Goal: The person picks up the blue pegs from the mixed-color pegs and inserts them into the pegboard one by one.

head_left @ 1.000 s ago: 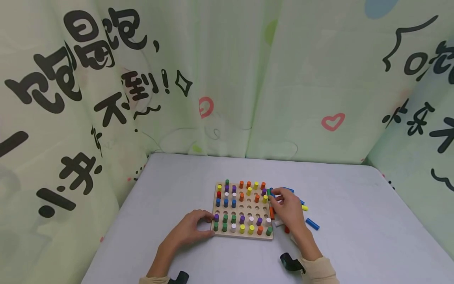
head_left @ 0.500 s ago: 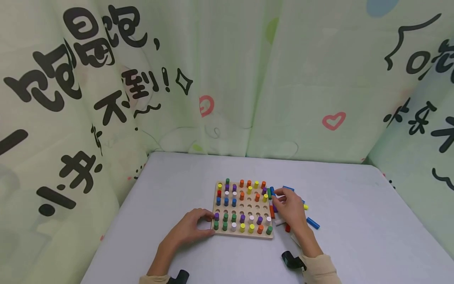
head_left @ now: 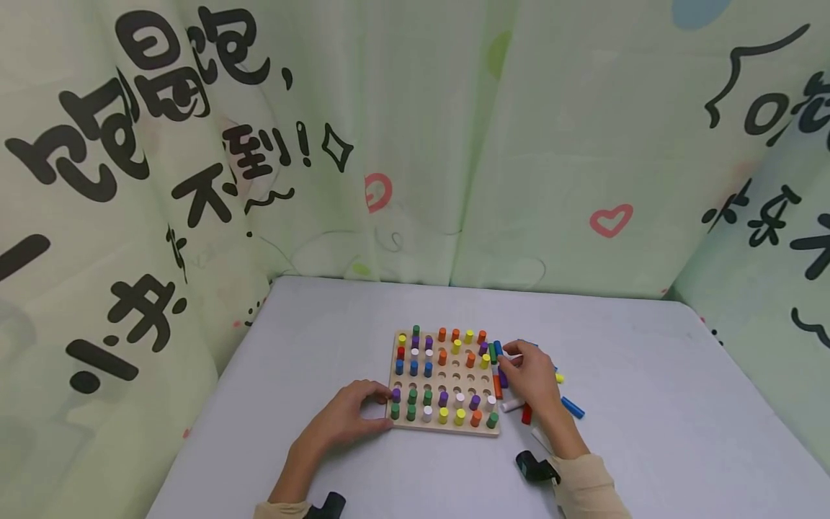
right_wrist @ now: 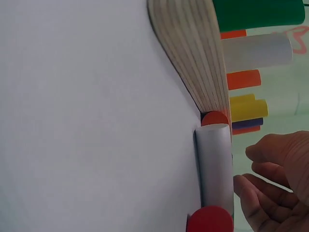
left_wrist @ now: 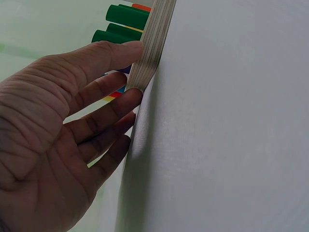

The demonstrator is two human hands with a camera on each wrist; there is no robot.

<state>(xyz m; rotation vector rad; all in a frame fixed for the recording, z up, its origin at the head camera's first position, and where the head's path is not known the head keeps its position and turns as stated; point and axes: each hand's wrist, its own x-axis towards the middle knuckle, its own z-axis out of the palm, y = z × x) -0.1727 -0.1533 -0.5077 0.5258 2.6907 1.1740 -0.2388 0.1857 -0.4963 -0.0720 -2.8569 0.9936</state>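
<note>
A wooden pegboard [head_left: 454,430] lies on the table, with colored pegs upright in many of its holes. My left hand [head_left: 355,411] is at its near left corner, thumb and fingertips touching the edge; the left wrist view shows the thumb [left_wrist: 126,52] against the layered side, fingers rather straight. My right hand [head_left: 534,376] hovers over loose pegs by the board's right side. In the right wrist view, thumb and fingers are apart with nothing visible between them. Near its fingertips lie a green peg [head_left: 493,354] and a blue peg [head_left: 498,347].
More loose pegs lie around the right hand: a blue peg [head_left: 573,407], a red peg [head_left: 527,414], a white peg [right_wrist: 215,166] and an orange peg [head_left: 497,386]. A white-covered table [head_left: 681,432] carries everything. A printed curtain [head_left: 551,180] stands behind it.
My right hand has shifted slightly right, away from the board's edge, so the green and blue pegs there show more fully. The left hand keeps its place at the corner.
</note>
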